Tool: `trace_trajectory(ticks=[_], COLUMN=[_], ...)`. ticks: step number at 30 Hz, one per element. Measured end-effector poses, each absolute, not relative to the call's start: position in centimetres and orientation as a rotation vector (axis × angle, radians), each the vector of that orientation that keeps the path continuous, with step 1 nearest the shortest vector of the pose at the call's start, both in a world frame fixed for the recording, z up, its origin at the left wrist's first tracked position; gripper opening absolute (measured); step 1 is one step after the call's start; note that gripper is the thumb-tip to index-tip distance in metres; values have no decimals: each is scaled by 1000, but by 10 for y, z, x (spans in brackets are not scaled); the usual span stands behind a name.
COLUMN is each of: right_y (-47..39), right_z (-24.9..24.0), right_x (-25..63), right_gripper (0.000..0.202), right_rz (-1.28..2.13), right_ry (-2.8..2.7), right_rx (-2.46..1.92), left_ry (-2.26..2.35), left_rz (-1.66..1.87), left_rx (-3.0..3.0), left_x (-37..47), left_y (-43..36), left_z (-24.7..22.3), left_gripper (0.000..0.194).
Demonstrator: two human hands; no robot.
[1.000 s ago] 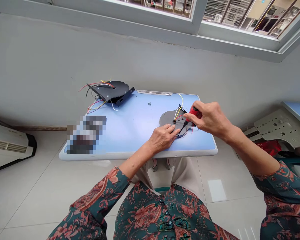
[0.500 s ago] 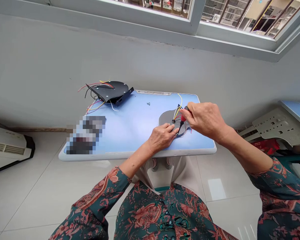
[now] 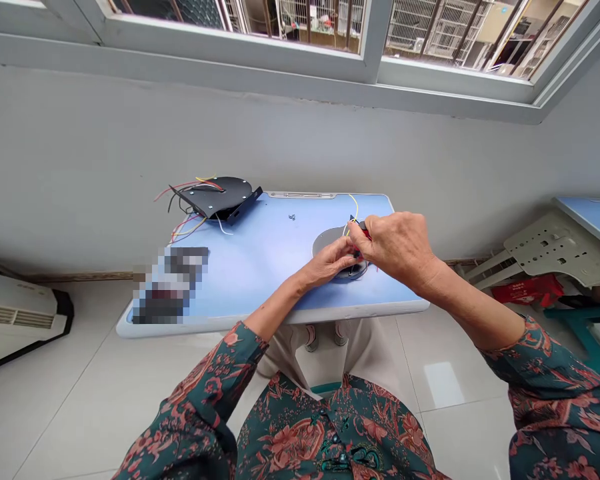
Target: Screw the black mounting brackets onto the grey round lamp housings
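Note:
A dark grey round plate (image 3: 325,241) with coloured wires lies near the right end of the light blue table. My right hand (image 3: 397,248) is wrapped round a screwdriver (image 3: 365,231) with a red and black handle, held above the plate. My left hand (image 3: 330,261) rests over the plate's near side, fingers closed together at the lower end of the screwdriver. What those fingertips pinch, if anything, is hidden. A yellow wire (image 3: 355,202) rises from behind my right hand. Several small screws (image 3: 291,217) lie on the table beyond my left hand.
At the table's (image 3: 250,267) far left corner sits a black plate assembly (image 3: 225,195) with loose wires hanging off it. Blurred-out items (image 3: 173,287) occupy the left edge. A wall and window stand behind; another table (image 3: 593,223) is at the right.
My left fingers have lifted from the plate to the screwdriver's lower end. The screwdriver has been raised off the near rim. The view has shifted slightly.

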State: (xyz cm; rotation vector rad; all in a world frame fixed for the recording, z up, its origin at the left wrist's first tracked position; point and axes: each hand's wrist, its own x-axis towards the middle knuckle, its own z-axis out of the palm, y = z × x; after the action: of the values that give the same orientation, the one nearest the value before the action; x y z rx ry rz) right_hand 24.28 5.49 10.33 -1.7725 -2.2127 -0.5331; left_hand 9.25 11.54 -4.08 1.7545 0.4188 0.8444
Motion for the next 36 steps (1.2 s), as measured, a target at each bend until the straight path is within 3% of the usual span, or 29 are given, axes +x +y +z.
trace_trajectory(ticks=[4,9,15,18,23,28,32,36], right_y=[56,58,57,55,54,53,54,55], right_z=[103,107,109,111,113,107,109,116], right_x=[245,237,232,244,268,265,258,265], right_gripper=[55,54,49,27,27,14,35,17], right_rz=[-542,-451,-360,-159,256,-25,-341,57], right_ry=[-2188,-2218,-2209,-2229,-2302,-2232,-2165,-2260], right_rx=[-1749,-1819,-1862,-1568,-1098,-1280,-1581,-1363], left_ry=[369,451,458,476,482,495,518,522], left_rz=[721,704,731,739,754,744,710,709], left_rx=[1649,1774,1642,1576,1547,1538,1625,1658], left_x=[94,92,94,95,95,95,95,94], left_y=[117,115,111,112,110,109,109,109], left_z=[-42,-38,-36,-37,-35,-33,-33,-32], left_gripper=[47,34,39,38,32,40,39,38])
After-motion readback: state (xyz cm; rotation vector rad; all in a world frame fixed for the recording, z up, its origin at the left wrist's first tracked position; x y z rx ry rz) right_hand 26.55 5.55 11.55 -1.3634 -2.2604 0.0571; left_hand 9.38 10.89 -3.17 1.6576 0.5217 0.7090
